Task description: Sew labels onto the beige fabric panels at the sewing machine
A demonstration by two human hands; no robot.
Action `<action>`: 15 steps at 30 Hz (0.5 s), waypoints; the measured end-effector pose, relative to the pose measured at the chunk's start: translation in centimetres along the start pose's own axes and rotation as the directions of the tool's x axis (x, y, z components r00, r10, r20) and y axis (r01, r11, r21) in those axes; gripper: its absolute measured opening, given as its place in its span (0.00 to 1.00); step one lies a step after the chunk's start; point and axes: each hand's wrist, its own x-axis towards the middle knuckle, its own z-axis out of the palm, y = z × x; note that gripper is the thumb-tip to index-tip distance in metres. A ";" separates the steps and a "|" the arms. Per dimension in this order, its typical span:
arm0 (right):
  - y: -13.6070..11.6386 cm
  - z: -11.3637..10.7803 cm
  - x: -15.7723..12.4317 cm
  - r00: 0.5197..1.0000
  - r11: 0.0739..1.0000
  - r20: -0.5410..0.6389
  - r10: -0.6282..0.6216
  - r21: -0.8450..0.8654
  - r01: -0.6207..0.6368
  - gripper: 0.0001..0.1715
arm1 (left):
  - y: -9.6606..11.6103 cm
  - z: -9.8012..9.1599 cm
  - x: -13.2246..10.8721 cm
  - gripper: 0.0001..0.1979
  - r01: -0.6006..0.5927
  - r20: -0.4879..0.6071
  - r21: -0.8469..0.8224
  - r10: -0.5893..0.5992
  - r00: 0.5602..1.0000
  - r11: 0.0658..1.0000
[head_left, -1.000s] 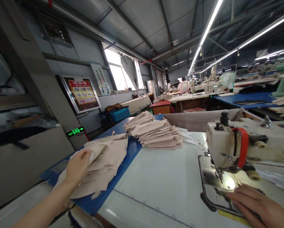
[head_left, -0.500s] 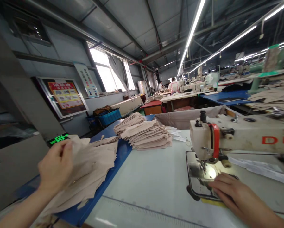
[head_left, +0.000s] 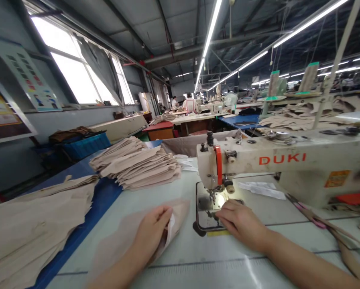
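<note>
My left hand [head_left: 155, 228] pinches a thin beige fabric piece [head_left: 180, 214] over the white tabletop, left of the sewing machine [head_left: 255, 158]. The piece is partly blurred and folds up around my fingers, with a pale inner side showing. At the lit needle plate [head_left: 204, 200], my right hand [head_left: 241, 222] has its fingers bent and pressed together beside the presser foot. Whatever those fingertips hold, if anything, is hidden. To the left, loose beige fabric pieces [head_left: 44, 228] lie on a blue surface, and a thick stack of beige pieces [head_left: 146, 166] sits behind.
Scissors [head_left: 310, 214] with pink handles lie under the machine arm, near white strips [head_left: 262, 188]. Ruler markings [head_left: 216, 261] run along the table front. A cloth-lined bin [head_left: 182, 145] borders the far edge. Thread cones [head_left: 273, 84] stand at the back right.
My left hand has moved right from the loose pieces to the tabletop near the machine, carrying a fabric piece. My right hand stays by the needle. The view has turned right.
</note>
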 end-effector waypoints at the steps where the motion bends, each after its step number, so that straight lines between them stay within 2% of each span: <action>1: 0.0 0.0 0.0 1.000 1.000 -0.005 -0.004 -0.008 0.004 0.14 | 0.2 0.4 0.0 0.20 0.045 0.008 -0.059 -0.044 0.999 0.997; 3: 0.0 -0.1 0.1 1.000 1.000 -0.012 -0.011 -0.020 0.011 0.14 | 0.4 0.8 0.0 0.20 0.089 0.035 -0.133 -0.085 0.996 0.987; 5: 0.0 -0.1 0.1 1.000 0.999 -0.016 -0.019 -0.030 0.019 0.14 | 0.4 1.0 -0.2 0.21 0.084 0.090 -0.177 -0.068 0.994 0.981; 8: -0.1 -0.2 0.3 1.000 0.999 -0.006 -0.028 -0.045 0.028 0.14 | -0.2 1.3 -0.5 0.24 -0.054 0.189 -0.133 0.079 0.979 0.990; 10: -0.1 -0.3 0.3 0.999 0.998 0.001 -0.035 -0.050 0.035 0.14 | -0.9 1.4 -0.6 0.23 -0.217 0.204 0.011 0.210 0.956 0.976; 12: 0.1 -0.3 0.3 0.999 0.998 0.003 -0.039 -0.052 0.039 0.13 | -1.6 1.7 -0.6 0.23 -0.397 0.248 0.223 0.342 0.906 0.890; 15: 0.2 -0.1 0.4 0.999 0.997 -0.020 -0.025 -0.068 0.023 0.13 | -2.4 2.4 -0.4 0.26 -0.609 0.474 0.434 0.406 0.781 0.664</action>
